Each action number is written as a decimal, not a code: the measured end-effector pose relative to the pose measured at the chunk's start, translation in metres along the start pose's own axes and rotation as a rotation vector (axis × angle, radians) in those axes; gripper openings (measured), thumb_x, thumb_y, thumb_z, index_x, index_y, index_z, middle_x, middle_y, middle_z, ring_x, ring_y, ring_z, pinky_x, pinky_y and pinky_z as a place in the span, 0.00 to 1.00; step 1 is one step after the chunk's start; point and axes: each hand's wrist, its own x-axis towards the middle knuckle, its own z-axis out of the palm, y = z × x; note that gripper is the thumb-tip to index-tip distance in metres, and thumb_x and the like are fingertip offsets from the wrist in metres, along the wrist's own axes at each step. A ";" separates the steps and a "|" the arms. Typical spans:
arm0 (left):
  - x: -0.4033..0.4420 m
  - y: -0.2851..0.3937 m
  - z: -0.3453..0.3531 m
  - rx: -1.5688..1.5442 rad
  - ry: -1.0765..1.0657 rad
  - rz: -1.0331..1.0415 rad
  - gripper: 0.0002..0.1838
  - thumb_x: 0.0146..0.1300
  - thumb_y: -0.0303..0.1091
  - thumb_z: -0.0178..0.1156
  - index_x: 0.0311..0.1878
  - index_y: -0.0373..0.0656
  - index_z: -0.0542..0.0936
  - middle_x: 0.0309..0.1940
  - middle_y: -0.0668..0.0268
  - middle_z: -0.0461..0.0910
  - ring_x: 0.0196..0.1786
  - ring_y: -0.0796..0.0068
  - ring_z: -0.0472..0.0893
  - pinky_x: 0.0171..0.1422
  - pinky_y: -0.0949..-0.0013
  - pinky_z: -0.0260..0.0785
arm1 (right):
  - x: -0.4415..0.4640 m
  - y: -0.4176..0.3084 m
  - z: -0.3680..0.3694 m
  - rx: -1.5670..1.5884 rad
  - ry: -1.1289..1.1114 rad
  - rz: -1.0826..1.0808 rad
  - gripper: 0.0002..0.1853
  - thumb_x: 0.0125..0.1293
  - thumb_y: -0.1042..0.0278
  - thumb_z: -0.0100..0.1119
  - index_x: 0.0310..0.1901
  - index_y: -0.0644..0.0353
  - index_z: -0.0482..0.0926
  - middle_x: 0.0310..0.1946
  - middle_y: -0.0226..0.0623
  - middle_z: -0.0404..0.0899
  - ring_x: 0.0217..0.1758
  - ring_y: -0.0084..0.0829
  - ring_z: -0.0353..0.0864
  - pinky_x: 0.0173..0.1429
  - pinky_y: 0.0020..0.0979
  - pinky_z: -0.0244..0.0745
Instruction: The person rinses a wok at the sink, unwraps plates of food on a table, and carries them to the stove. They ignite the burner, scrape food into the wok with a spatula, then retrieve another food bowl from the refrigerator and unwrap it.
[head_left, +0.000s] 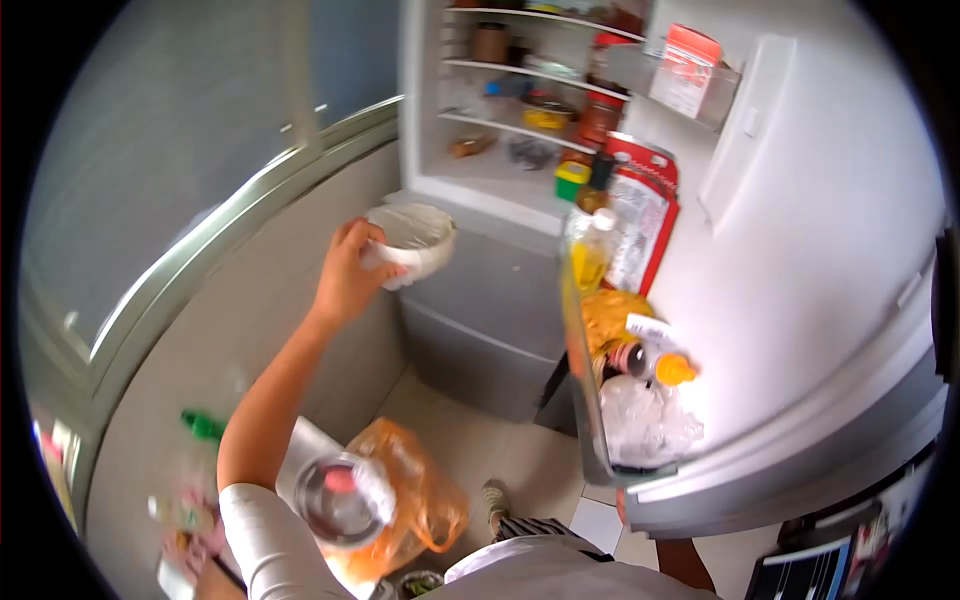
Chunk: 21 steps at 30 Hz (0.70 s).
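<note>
My left hand grips the rim of a white bowl that has clear film over its top. The bowl is held up in front of the fridge's grey lower drawers, below and left of the open shelves. My right hand is not in view; only a bit of forearm shows at the bottom edge. The fridge door stands open on the right, with bottles, a red and white packet and plastic bags in its lower bin.
Fridge shelves hold jars, containers and a green-yellow box. Below left are a metal bowl and an orange plastic bag. A window frame runs along the left wall.
</note>
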 end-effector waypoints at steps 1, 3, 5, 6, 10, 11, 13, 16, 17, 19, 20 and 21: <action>-0.031 0.014 -0.019 0.014 0.003 -0.002 0.23 0.38 0.30 0.72 0.38 0.43 0.71 0.51 0.55 0.65 0.50 0.59 0.70 0.52 0.65 0.66 | -0.001 0.000 0.001 0.000 -0.047 0.045 0.34 0.58 0.41 0.47 0.59 0.60 0.62 0.56 0.54 0.63 0.56 0.52 0.65 0.58 0.52 0.63; -0.094 0.050 -0.050 0.109 0.059 -0.069 0.24 0.37 0.29 0.72 0.38 0.44 0.71 0.53 0.54 0.64 0.51 0.57 0.70 0.53 0.65 0.65 | 0.003 -0.001 0.000 0.020 -0.172 0.147 0.34 0.58 0.41 0.47 0.59 0.60 0.63 0.56 0.54 0.63 0.56 0.52 0.66 0.57 0.52 0.63; -0.151 0.088 -0.076 0.131 0.053 -0.093 0.23 0.37 0.28 0.71 0.38 0.44 0.71 0.55 0.53 0.63 0.53 0.55 0.69 0.54 0.64 0.65 | 0.010 0.012 0.049 -0.241 -0.039 0.134 0.31 0.58 0.42 0.48 0.53 0.60 0.67 0.48 0.48 0.70 0.47 0.45 0.71 0.50 0.46 0.69; -0.181 0.112 -0.088 0.169 0.056 -0.132 0.22 0.37 0.26 0.70 0.37 0.43 0.72 0.55 0.52 0.63 0.54 0.53 0.68 0.55 0.64 0.65 | 0.014 0.018 0.054 -0.385 -0.055 0.180 0.30 0.59 0.43 0.47 0.53 0.61 0.67 0.47 0.47 0.71 0.48 0.44 0.72 0.48 0.45 0.71; -0.286 0.174 -0.116 0.283 0.126 -0.174 0.21 0.34 0.22 0.70 0.35 0.43 0.72 0.55 0.54 0.62 0.57 0.54 0.67 0.58 0.62 0.63 | 0.047 0.065 0.066 -0.537 -0.075 0.322 0.26 0.65 0.46 0.41 0.57 0.56 0.62 0.44 0.43 0.75 0.44 0.39 0.77 0.47 0.39 0.74; -0.312 0.193 -0.118 0.322 0.138 -0.214 0.22 0.34 0.22 0.70 0.35 0.43 0.72 0.55 0.55 0.62 0.57 0.54 0.66 0.59 0.61 0.63 | 0.053 0.078 0.071 -0.610 -0.103 0.380 0.26 0.66 0.46 0.39 0.58 0.56 0.61 0.45 0.44 0.75 0.44 0.39 0.77 0.47 0.39 0.74; -0.365 0.223 -0.112 0.330 0.194 -0.268 0.22 0.33 0.22 0.71 0.35 0.43 0.72 0.56 0.54 0.62 0.57 0.53 0.66 0.60 0.60 0.62 | 0.043 0.110 0.098 -0.682 -0.365 0.543 0.26 0.67 0.46 0.36 0.60 0.54 0.58 0.46 0.45 0.75 0.45 0.40 0.77 0.49 0.39 0.73; -0.434 0.265 -0.082 0.349 0.326 -0.351 0.22 0.33 0.23 0.71 0.35 0.44 0.73 0.57 0.54 0.60 0.58 0.53 0.66 0.61 0.58 0.62 | 0.022 0.152 0.125 -0.545 -0.688 0.774 0.31 0.65 0.47 0.42 0.64 0.52 0.50 0.55 0.46 0.66 0.54 0.41 0.71 0.56 0.42 0.68; -0.452 0.281 -0.069 0.349 0.380 -0.385 0.22 0.33 0.23 0.71 0.35 0.44 0.73 0.57 0.55 0.60 0.58 0.53 0.67 0.60 0.59 0.62 | 0.009 0.163 0.133 -0.423 -0.814 0.827 0.34 0.65 0.48 0.45 0.66 0.52 0.46 0.59 0.46 0.61 0.59 0.41 0.67 0.59 0.43 0.65; -0.484 0.309 -0.036 0.390 0.512 -0.460 0.21 0.34 0.24 0.71 0.34 0.44 0.72 0.57 0.54 0.60 0.58 0.54 0.66 0.60 0.59 0.63 | -0.013 0.177 0.142 -0.402 -0.868 0.860 0.36 0.63 0.50 0.49 0.66 0.52 0.44 0.61 0.44 0.56 0.62 0.39 0.62 0.61 0.42 0.63; -0.495 0.321 -0.019 0.429 0.577 -0.475 0.21 0.35 0.23 0.71 0.33 0.44 0.72 0.57 0.54 0.60 0.58 0.53 0.66 0.59 0.59 0.63 | -0.023 0.183 0.143 -0.385 -0.908 0.842 0.39 0.61 0.52 0.53 0.67 0.52 0.41 0.64 0.41 0.52 0.64 0.36 0.58 0.63 0.42 0.61; -0.508 0.332 -0.002 0.466 0.643 -0.480 0.21 0.35 0.23 0.71 0.33 0.44 0.72 0.56 0.53 0.60 0.58 0.53 0.66 0.58 0.58 0.64 | -0.036 0.189 0.140 -0.382 -0.926 0.881 0.39 0.61 0.52 0.53 0.67 0.52 0.41 0.64 0.41 0.52 0.64 0.36 0.58 0.63 0.42 0.61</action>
